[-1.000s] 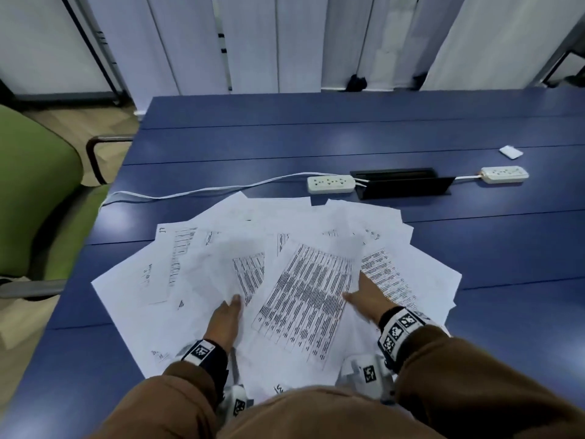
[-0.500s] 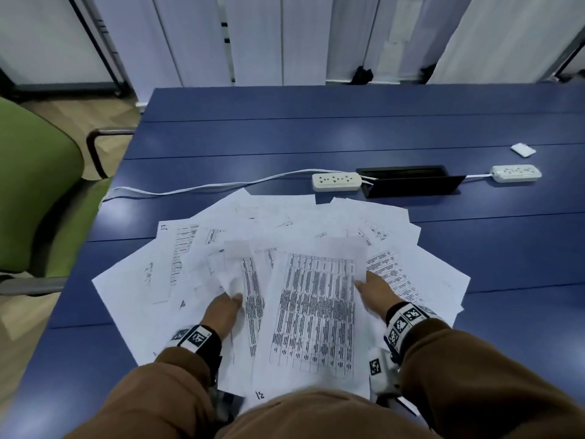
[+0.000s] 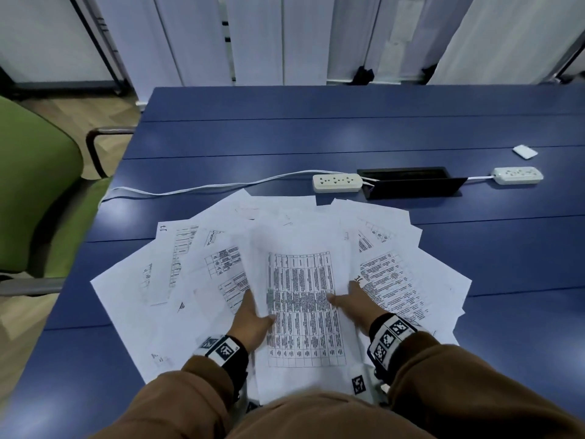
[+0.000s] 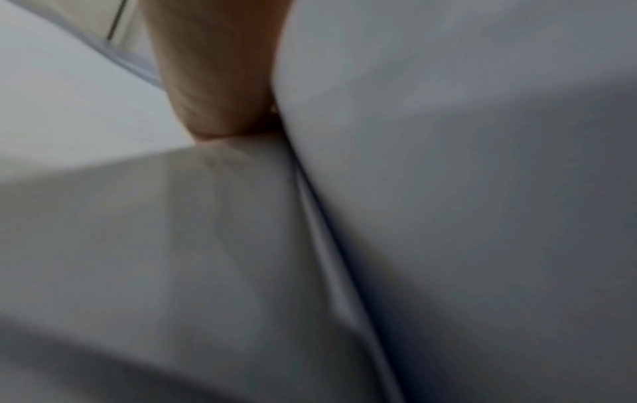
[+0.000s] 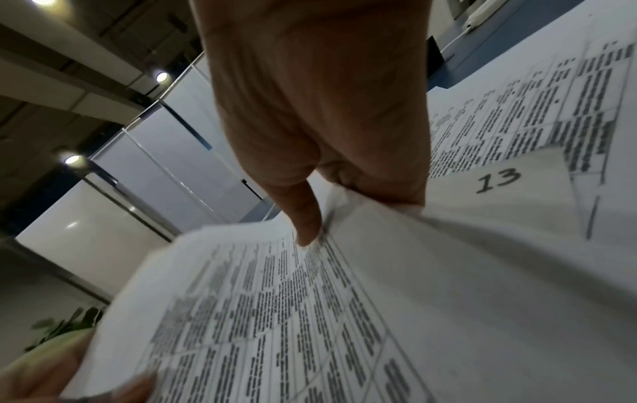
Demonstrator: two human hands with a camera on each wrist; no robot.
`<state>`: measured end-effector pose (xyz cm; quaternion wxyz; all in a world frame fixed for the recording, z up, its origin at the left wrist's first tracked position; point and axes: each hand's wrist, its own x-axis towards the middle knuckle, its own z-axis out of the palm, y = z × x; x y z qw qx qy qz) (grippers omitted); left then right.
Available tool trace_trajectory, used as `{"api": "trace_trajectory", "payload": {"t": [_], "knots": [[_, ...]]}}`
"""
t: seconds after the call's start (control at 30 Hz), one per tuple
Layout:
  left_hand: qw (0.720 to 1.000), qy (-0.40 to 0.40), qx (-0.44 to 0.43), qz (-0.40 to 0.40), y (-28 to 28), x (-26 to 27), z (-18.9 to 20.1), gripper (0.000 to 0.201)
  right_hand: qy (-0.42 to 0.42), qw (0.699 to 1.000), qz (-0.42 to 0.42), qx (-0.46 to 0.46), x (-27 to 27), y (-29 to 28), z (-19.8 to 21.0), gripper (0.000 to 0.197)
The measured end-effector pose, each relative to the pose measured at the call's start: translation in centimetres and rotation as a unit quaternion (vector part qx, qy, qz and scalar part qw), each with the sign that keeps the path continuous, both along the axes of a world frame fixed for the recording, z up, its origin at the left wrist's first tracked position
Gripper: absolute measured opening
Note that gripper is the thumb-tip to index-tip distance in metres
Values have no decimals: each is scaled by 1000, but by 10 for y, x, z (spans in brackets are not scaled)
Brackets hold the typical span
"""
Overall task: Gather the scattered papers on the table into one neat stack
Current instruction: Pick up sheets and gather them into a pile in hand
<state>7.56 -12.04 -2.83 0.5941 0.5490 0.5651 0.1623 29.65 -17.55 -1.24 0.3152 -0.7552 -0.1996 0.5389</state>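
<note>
Several white printed papers (image 3: pixel 152 312) lie fanned out on the blue table (image 3: pixel 285 137). A sheet with a dense printed table (image 3: pixel 300 280) is raised in the middle, bowed upward. My left hand (image 3: pixel 253 321) grips its left edge, thumb on top. My right hand (image 3: pixel 353 304) pinches its right edge, thumb on the print and fingers underneath. In the right wrist view the right hand (image 5: pixel 331 207) holds the printed sheet (image 5: pixel 275 313) above a page numbered 13 (image 5: pixel 500 180). The left wrist view is blurred, showing one finger (image 4: pixel 220 81) against paper (image 4: pixel 448 191).
Beyond the papers sit a white power strip (image 3: pixel 337 182) with its cable (image 3: pixel 190 188), a black cable box (image 3: pixel 411 185), a second power strip (image 3: pixel 517 175) and a small white item (image 3: pixel 525 151). A green chair (image 3: pixel 34 185) stands at the table's left edge.
The printed sheet has turned from slanted to square with me and risen off the pile. Both hands have closed onto its side edges.
</note>
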Motion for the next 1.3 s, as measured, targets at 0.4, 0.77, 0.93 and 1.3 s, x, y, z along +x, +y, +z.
{"api": "trace_trajectory", "payload": {"t": [0.4, 0.77, 0.93, 1.3], "knots": [[960, -197, 164, 114, 28, 6, 83, 42, 11, 948, -90, 305, 20, 7, 84, 40], [918, -303, 243, 78, 26, 12, 147, 60, -29, 878, -75, 473, -18, 5, 159, 66], [897, -323, 290, 88, 24, 13, 159, 60, -176, 818, -108, 536, -22, -2, 168, 108], [851, -281, 436, 84, 14, 14, 184, 76, -334, 777, -102, 524, -32, -11, 172, 63]]}}
